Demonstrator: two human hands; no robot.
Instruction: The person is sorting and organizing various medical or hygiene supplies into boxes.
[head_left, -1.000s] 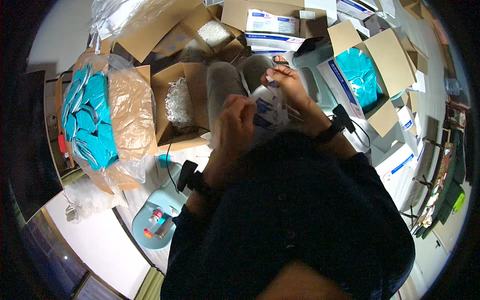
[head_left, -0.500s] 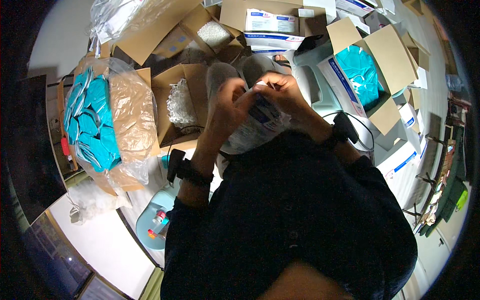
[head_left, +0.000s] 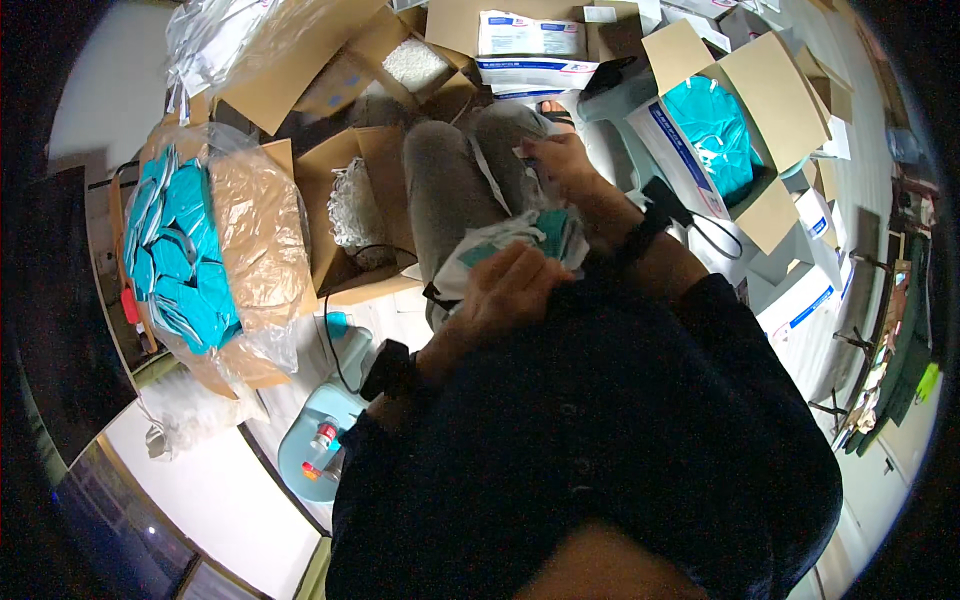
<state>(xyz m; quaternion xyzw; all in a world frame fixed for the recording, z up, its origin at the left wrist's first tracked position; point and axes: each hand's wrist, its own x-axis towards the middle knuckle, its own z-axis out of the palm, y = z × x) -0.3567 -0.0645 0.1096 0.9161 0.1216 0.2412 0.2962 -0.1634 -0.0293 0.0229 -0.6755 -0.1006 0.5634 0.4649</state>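
On my lap lies a clear plastic bag (head_left: 470, 243), with teal and white material (head_left: 545, 232) showing through or at its opening. My left hand (head_left: 515, 285) is closed over the near side of this bag, its fingers curled and slightly blurred. Farther off, above my right knee, my right hand (head_left: 565, 165) pinches a pale, thin upper part of the bag that stretches down toward the lap. What exactly lies under the left fingers is hidden.
Left stands a carton with teal folded pieces (head_left: 175, 260) in plastic; beside it, a carton holds white looped cords (head_left: 355, 205). An open box with a teal bundle (head_left: 710, 140) is at right. A light blue stool (head_left: 310, 440) carries a bottle (head_left: 320, 440).
Both hands were together above my knees, pinching the bag's top. The left has come down and nearer onto the bag; the right stays far, so they are apart. Teal material now shows.
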